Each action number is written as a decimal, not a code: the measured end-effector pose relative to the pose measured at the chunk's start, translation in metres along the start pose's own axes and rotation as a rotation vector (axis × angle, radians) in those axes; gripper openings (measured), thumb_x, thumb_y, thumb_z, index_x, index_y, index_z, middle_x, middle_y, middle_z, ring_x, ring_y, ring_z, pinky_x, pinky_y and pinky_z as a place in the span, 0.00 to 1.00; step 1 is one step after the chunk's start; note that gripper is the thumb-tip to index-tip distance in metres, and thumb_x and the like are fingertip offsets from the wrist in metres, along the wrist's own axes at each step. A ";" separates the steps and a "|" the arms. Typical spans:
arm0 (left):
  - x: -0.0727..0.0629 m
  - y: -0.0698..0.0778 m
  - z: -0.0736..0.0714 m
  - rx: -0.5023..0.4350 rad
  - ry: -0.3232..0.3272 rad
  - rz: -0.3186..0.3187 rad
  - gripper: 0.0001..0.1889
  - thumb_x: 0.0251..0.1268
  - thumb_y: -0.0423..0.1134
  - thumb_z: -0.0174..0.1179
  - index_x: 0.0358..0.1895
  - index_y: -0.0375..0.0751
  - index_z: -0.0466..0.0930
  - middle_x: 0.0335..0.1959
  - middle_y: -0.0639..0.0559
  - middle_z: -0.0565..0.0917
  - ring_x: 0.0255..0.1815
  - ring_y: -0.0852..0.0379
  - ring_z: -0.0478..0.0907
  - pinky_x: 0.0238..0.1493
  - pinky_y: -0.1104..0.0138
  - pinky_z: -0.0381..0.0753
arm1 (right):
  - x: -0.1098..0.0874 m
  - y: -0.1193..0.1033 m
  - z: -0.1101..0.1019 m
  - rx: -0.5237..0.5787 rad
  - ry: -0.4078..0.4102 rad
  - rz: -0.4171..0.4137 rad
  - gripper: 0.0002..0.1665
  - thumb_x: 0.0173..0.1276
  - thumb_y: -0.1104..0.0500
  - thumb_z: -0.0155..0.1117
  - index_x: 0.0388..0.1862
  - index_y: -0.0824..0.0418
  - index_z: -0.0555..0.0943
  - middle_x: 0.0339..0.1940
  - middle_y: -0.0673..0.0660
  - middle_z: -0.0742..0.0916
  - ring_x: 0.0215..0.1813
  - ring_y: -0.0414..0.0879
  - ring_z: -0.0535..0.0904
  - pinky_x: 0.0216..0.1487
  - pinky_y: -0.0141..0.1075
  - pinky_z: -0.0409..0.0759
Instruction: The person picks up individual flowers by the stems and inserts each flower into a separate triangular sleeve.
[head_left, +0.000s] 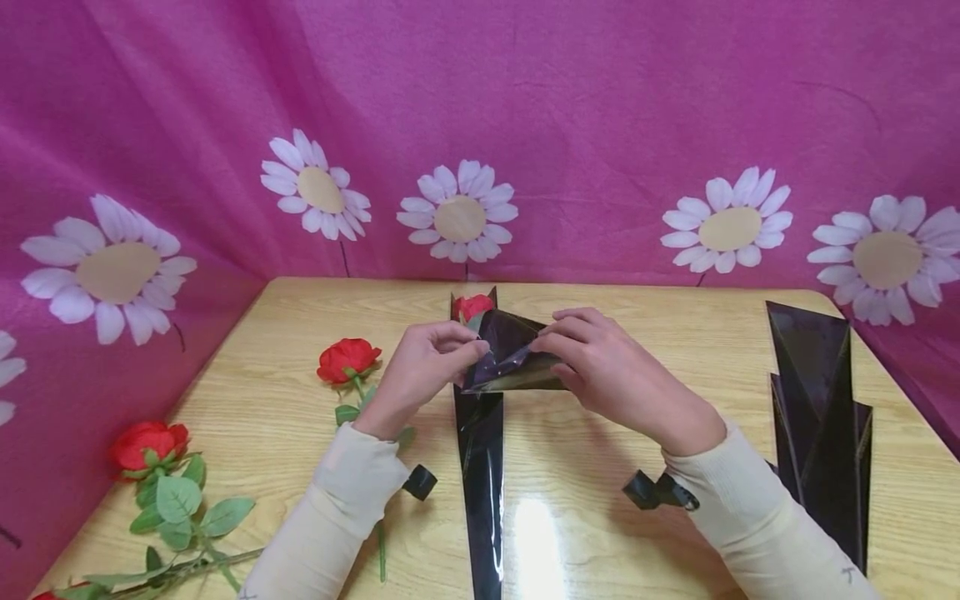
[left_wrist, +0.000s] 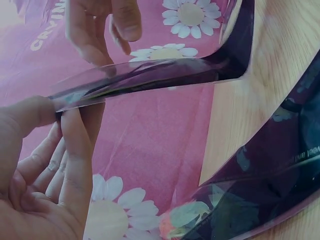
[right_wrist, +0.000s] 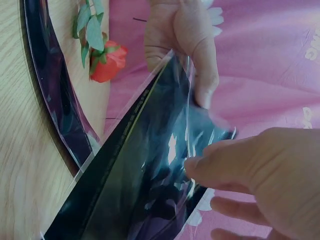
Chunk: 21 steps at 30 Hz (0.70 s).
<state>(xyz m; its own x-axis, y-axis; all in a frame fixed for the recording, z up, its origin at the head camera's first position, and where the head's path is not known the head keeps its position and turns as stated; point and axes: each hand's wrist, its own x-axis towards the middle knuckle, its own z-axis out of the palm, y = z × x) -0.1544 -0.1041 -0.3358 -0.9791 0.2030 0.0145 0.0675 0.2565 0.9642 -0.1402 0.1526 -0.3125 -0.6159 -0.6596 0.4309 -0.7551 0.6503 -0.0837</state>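
Observation:
In the head view my left hand point(head_left: 431, 367) pinches the edge of a black, clear-edged flower sleeve point(head_left: 517, 337) between thumb and index finger. At the sleeve's right side, the fingers of my right hand point(head_left: 611, 371) touch the film; the thumb is apart from them in the left wrist view. The held sleeve point(left_wrist: 160, 77) bends partway along its length there. Beneath it, another black sleeve point(head_left: 480, 483) lies lengthwise on the table, with a red rose point(head_left: 474, 307) at its far end. A loose red rose point(head_left: 348, 360) lies left of it, partly hidden by my left arm.
More red roses point(head_left: 150, 446) with leafy stems lie at the table's left. A stack of black sleeves point(head_left: 817, 425) lies at the right. Behind the wooden table point(head_left: 645, 533) hangs a pink cloth point(head_left: 585, 108) printed with white daisies.

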 end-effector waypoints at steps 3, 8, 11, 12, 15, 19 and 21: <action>-0.001 0.001 0.001 -0.001 -0.026 0.018 0.11 0.68 0.44 0.69 0.45 0.41 0.89 0.34 0.51 0.89 0.28 0.57 0.83 0.35 0.64 0.88 | 0.001 -0.003 0.000 0.013 0.031 -0.021 0.20 0.61 0.65 0.78 0.52 0.57 0.87 0.48 0.55 0.90 0.54 0.52 0.84 0.58 0.47 0.86; 0.000 0.001 0.005 0.034 -0.058 0.042 0.11 0.68 0.44 0.69 0.46 0.42 0.89 0.36 0.46 0.90 0.27 0.56 0.84 0.36 0.62 0.90 | 0.001 -0.008 0.001 0.026 0.083 -0.065 0.22 0.61 0.63 0.79 0.55 0.58 0.87 0.43 0.54 0.90 0.46 0.48 0.83 0.45 0.41 0.86; -0.001 0.001 0.009 0.069 -0.067 0.035 0.10 0.68 0.44 0.70 0.46 0.44 0.89 0.38 0.45 0.90 0.28 0.55 0.84 0.37 0.61 0.90 | 0.001 -0.009 0.003 0.035 0.098 -0.071 0.25 0.61 0.64 0.78 0.58 0.57 0.85 0.41 0.54 0.89 0.45 0.48 0.83 0.44 0.40 0.85; -0.001 0.001 0.010 0.079 -0.076 0.030 0.10 0.68 0.45 0.70 0.45 0.44 0.89 0.38 0.45 0.90 0.29 0.55 0.84 0.38 0.61 0.90 | 0.001 -0.009 0.003 0.039 0.099 -0.073 0.25 0.61 0.64 0.78 0.58 0.57 0.85 0.41 0.54 0.89 0.45 0.47 0.83 0.44 0.40 0.85; -0.002 0.001 0.013 0.099 -0.114 0.021 0.09 0.67 0.45 0.70 0.45 0.45 0.89 0.39 0.46 0.90 0.29 0.54 0.85 0.38 0.61 0.90 | 0.001 -0.010 0.005 0.044 0.086 -0.080 0.26 0.62 0.63 0.78 0.60 0.57 0.84 0.40 0.53 0.88 0.44 0.46 0.81 0.42 0.39 0.84; -0.004 0.003 0.016 0.100 -0.164 0.032 0.08 0.67 0.44 0.70 0.43 0.44 0.89 0.39 0.46 0.90 0.30 0.54 0.85 0.38 0.62 0.91 | 0.001 -0.011 0.007 0.038 0.069 -0.089 0.25 0.63 0.62 0.77 0.60 0.58 0.84 0.41 0.53 0.88 0.43 0.45 0.81 0.41 0.38 0.85; -0.005 0.004 0.017 0.096 -0.179 0.041 0.08 0.67 0.43 0.70 0.42 0.43 0.89 0.39 0.45 0.90 0.30 0.55 0.85 0.37 0.62 0.91 | 0.001 -0.011 0.007 0.033 0.068 -0.092 0.24 0.63 0.62 0.77 0.59 0.59 0.85 0.42 0.53 0.89 0.44 0.46 0.82 0.44 0.39 0.86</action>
<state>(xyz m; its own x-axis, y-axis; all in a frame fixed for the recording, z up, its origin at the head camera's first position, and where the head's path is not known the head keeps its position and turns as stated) -0.1458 -0.0875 -0.3363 -0.9260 0.3775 -0.0019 0.1332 0.3315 0.9340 -0.1341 0.1419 -0.3173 -0.5276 -0.6884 0.4977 -0.8156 0.5743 -0.0703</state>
